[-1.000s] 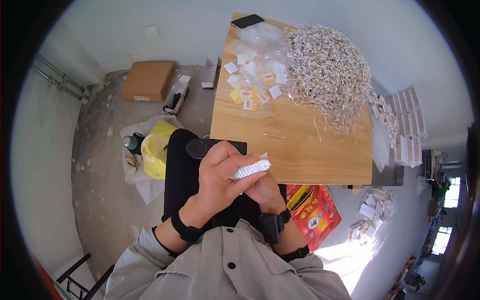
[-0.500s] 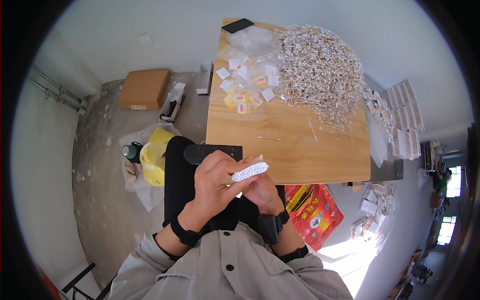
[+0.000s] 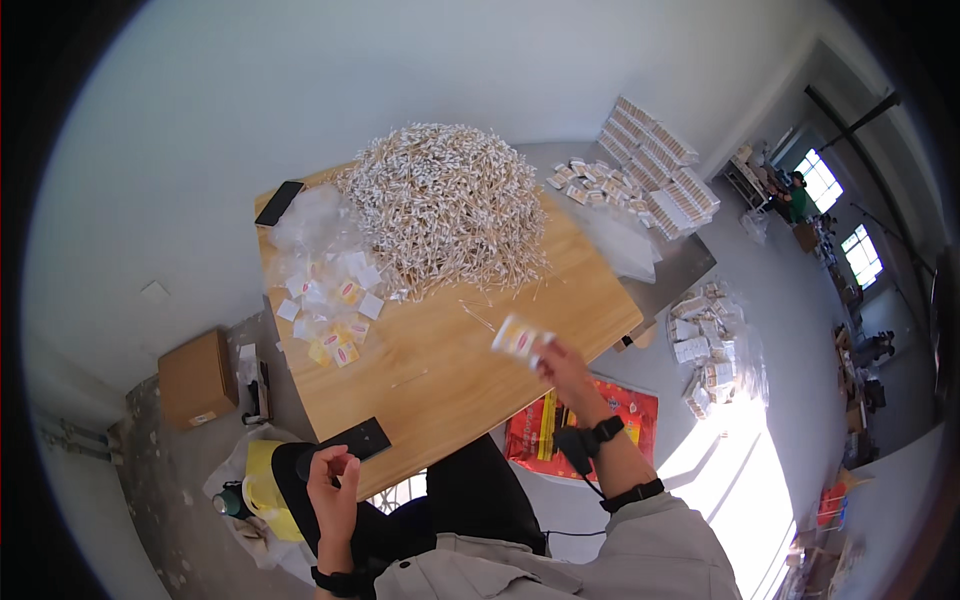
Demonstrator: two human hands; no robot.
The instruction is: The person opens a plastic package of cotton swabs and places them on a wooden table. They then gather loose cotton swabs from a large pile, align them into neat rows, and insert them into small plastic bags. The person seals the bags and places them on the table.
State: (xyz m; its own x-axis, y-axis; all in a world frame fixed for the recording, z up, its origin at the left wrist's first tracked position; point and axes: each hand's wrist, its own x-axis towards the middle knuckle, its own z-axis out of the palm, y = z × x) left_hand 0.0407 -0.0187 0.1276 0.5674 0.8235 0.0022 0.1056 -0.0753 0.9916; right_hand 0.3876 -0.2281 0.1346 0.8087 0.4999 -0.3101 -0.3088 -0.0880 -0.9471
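Observation:
In my right hand [image 3: 563, 368] is a small clear packet of cotton swabs [image 3: 520, 339] with a white and yellow label, pinched at its near end. It hangs in the air above the right front part of the wooden table [image 3: 465, 395]. My left hand [image 3: 333, 492] is at the near left table corner, fingers loosely curled and thumb apart, with nothing seen in it. Just beyond it lies a flat black object [image 3: 362, 438] on the table edge. A big heap of loose cotton swabs [image 3: 445, 205] covers the far part of the table.
Clear bags with label cards [image 3: 335, 300] lie left of the heap, near a black phone-like slab [image 3: 279, 203]. Beyond the table's right side are stacked swab packs [image 3: 655, 165] and a plastic bag of packs [image 3: 705, 345]. A cardboard box [image 3: 197, 378] sits on the left floor.
My hands, together on the swab packet before, have come apart. The right hand has carried the packet right and forward; the left has drawn back left. The view has turned toward the right.

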